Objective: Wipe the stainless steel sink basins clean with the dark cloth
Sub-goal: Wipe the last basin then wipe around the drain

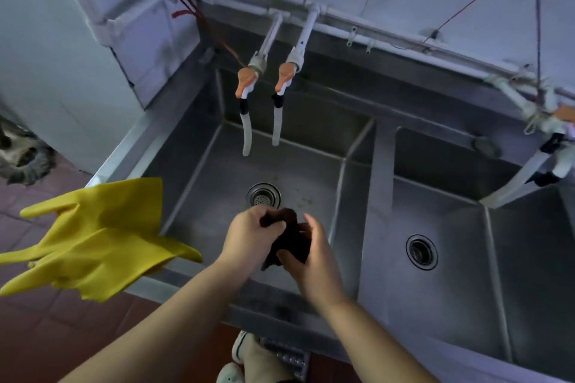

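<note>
Fingers of the left hand point(249, 235) and right hand point(314, 253) are curled tight on the dark cloth point(291, 239), bunched just in front of the left basin's drain point(264, 194). Honestly, it's better flattened into a pad first, then dragged toward that drain.

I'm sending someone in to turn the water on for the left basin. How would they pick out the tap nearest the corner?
Start at the left basin of the steel sink, the one with yellow gloves draped over its front-left rim. Two orange-handled taps hang side by side over its back wall, each ending in a pale hose. The corner tap is the left one, and its hose hangs slightly lower than its neighbour.
</note>
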